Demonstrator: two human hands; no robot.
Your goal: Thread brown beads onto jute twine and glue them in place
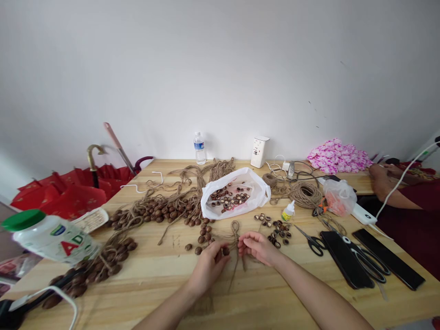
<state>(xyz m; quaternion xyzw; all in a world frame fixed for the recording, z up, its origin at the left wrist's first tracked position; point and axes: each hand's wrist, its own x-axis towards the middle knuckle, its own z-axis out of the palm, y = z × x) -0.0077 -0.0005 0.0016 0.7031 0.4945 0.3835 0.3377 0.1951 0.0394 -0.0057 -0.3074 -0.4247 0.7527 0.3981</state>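
My left hand (209,265) is closed, with a round brown nut shell (225,251) at its fingertips. Facing it, my right hand (258,248) has curled fingers pinched at a looped bundle of twine (235,228), whose loose ends hang toward me on the tabletop. Just beyond both hands sits a white plastic bag (220,216) holding many halved shells. More halved shells (279,233) lie to the right of the bag, near a small glue bottle (288,211). Whole brown nuts (202,238) are scattered to the left of the bag.
Nuts strung on twine (165,210) cover the left side, near a white bottle with a green lid (55,236). On the right are scissors (314,243), dark phones (345,259) and a twine coil (305,195). Another person's hand (381,181) is at far right.
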